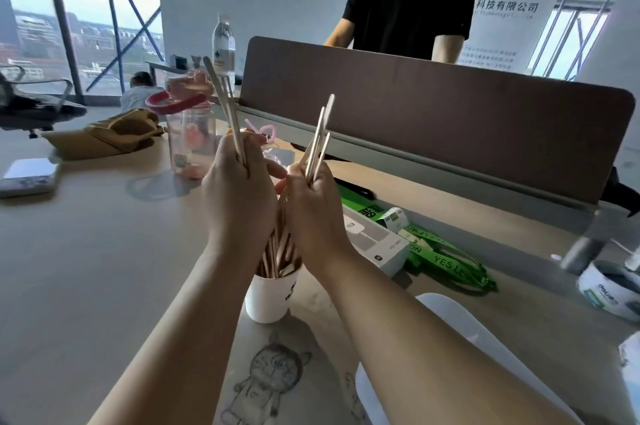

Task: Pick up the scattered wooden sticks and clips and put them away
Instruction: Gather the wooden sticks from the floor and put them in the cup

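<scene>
Centrally, two bundles of wooden sticks rise from the hands, directly above a white paper cup [268, 300] already crowded with stored sticks [277, 253]. Risk: the cup looks light and top-heavy, so a bundle lowered off-centre, or a wrist brushing the rim, could tip it and scatter the contents; fanned tips may also snag on those inside. The left hand [239, 192] is clenched round the left bundle [228, 113]; the right hand [313, 210] grasps the right bundle [314, 156] likewise. No clips are visible. Beyond the right hand lie a white box [377, 244] and a green lanyard [446, 260].
</scene>
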`<state>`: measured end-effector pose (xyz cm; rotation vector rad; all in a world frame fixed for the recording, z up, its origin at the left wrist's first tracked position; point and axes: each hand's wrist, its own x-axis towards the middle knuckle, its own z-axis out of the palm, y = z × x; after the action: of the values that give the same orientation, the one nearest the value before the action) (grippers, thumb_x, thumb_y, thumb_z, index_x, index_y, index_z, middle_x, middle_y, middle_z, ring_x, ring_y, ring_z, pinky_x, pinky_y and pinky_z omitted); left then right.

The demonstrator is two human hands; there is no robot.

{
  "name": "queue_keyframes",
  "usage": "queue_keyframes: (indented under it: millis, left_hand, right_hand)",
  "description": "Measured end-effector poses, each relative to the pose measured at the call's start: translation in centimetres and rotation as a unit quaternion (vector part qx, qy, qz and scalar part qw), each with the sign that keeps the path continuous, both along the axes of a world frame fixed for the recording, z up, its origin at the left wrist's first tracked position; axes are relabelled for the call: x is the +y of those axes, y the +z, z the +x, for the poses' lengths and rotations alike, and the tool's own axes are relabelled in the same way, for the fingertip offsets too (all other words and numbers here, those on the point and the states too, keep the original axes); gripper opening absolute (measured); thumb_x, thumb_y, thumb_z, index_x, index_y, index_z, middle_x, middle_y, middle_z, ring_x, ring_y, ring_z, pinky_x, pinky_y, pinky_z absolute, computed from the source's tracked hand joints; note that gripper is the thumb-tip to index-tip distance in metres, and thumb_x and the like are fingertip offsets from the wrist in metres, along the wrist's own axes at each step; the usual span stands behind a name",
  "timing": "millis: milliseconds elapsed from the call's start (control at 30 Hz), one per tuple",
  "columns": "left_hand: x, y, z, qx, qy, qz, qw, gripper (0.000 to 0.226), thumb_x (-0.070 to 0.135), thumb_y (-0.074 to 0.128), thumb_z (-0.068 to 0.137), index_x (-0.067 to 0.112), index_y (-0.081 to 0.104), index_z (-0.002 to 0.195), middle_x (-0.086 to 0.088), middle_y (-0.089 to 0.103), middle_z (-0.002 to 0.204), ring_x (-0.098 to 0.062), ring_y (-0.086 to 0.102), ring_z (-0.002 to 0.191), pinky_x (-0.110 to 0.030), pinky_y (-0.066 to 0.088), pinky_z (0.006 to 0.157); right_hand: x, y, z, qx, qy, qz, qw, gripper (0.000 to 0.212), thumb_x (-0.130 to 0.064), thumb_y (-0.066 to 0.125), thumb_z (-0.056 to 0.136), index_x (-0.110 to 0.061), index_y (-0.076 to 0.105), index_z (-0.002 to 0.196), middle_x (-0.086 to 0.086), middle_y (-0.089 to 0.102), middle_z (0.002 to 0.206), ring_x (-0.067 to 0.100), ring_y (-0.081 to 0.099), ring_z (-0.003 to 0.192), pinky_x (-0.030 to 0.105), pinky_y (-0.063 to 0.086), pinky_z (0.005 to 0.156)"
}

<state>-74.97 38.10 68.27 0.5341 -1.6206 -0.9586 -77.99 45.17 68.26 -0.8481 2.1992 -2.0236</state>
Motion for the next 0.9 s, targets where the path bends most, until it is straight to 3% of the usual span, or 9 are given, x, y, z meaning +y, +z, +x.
queue_keyframes:
  millis: [100, 233, 333, 400, 500, 633, 767, 900]
  left_hand:
    - [-0.2, -0.5, 0.2, -0.03, 0.014, -0.008, 0.999, 0.024, 0.026, 0.038, 0.1, 0.022, 0.06, 0.092, 0.019, 0.053, 0.071, 0.001, 0.048, 0.064, -0.005, 0.031, 0.054]
    - [-0.6, -1.8, 0.1, -0.078, 0.002, 0.001, 0.997, 0.029, 0.026, 0.043, 0.097, 0.014, 0.068, 0.088, 0.008, 0.055, 0.073, -0.015, 0.052, 0.074, -0.029, 0.033, 0.057]
    - [-0.6, -2.3, 0.3, -0.067, -0.027, 0.025, 0.997, 0.03, 0.03, 0.047, 0.096, 0.01, 0.064, 0.08, 0.008, 0.052, 0.068, -0.019, 0.052, 0.07, -0.032, 0.036, 0.059]
    - [-0.4, -2.5, 0.4, -0.049, -0.039, 0.037, 0.997, 0.027, 0.032, 0.049, 0.096, 0.011, 0.058, 0.08, 0.008, 0.05, 0.067, -0.013, 0.05, 0.064, -0.032, 0.038, 0.059]
    - [-0.2, -2.7, 0.5, -0.002, -0.066, 0.063, 0.996, 0.018, 0.034, 0.053, 0.093, 0.017, 0.052, 0.096, 0.011, 0.054, 0.074, -0.002, 0.052, 0.067, -0.028, 0.04, 0.064]
    - [-0.1, -2.9, 0.8, 0.048, -0.084, 0.059, 0.994, 0.028, 0.032, 0.056, 0.093, 0.025, 0.046, 0.118, 0.013, 0.058, 0.079, 0.012, 0.055, 0.068, -0.007, 0.039, 0.059]
    - [-0.2, -3.1, 0.8, 0.081, -0.103, 0.04, 0.991, 0.034, 0.046, 0.044, 0.092, 0.039, 0.044, 0.125, 0.006, 0.064, 0.09, -0.01, 0.062, 0.084, -0.028, 0.048, 0.072]
    - [0.0, -3.2, 0.8, 0.088, -0.123, 0.042, 0.988, 0.044, 0.046, 0.036, 0.093, 0.028, 0.054, 0.129, 0.002, 0.064, 0.119, -0.013, 0.058, 0.112, -0.04, 0.047, 0.096]
  right_hand:
    - [0.0, -0.2, -0.1, -0.002, 0.001, 0.007, 1.0, 0.018, -0.024, 0.044, 0.095, -0.009, 0.054, 0.095, 0.011, 0.058, 0.086, 0.017, 0.052, 0.073, 0.032, 0.043, 0.068]
    - [0.0, -0.3, -0.1, -0.016, -0.002, 0.013, 1.0, 0.02, -0.023, 0.047, 0.095, -0.006, 0.057, 0.093, 0.011, 0.059, 0.086, 0.02, 0.053, 0.076, 0.031, 0.04, 0.067]
    - [-0.1, -0.4, 0.1, -0.017, 0.01, 0.013, 1.0, 0.02, -0.022, 0.049, 0.095, -0.008, 0.058, 0.085, 0.01, 0.058, 0.081, 0.022, 0.053, 0.075, 0.03, 0.04, 0.067]
    - [-0.1, -0.5, 0.2, -0.021, 0.03, 0.003, 0.999, 0.019, -0.02, 0.051, 0.093, -0.007, 0.059, 0.082, 0.009, 0.056, 0.075, 0.02, 0.053, 0.071, 0.03, 0.042, 0.064]
    - [-0.1, -0.7, 0.0, -0.027, 0.052, -0.019, 0.998, 0.018, -0.018, 0.054, 0.09, -0.004, 0.062, 0.083, 0.009, 0.06, 0.073, 0.019, 0.056, 0.07, 0.031, 0.045, 0.064]
    - [-0.3, -0.9, -0.3, -0.007, 0.029, -0.034, 0.999, 0.016, -0.021, 0.059, 0.087, -0.015, 0.057, 0.073, 0.0, 0.057, 0.067, 0.017, 0.054, 0.066, 0.032, 0.045, 0.063]
    - [-0.4, -0.9, -0.3, 0.032, 0.008, -0.018, 0.999, 0.015, -0.024, 0.053, 0.092, -0.012, 0.061, 0.086, 0.005, 0.064, 0.079, 0.017, 0.06, 0.074, 0.034, 0.05, 0.072]
    - [-0.4, -0.9, -0.2, 0.024, 0.012, -0.015, 1.0, 0.013, -0.026, 0.054, 0.093, -0.016, 0.06, 0.099, 0.0, 0.064, 0.088, 0.013, 0.06, 0.08, 0.03, 0.05, 0.075]
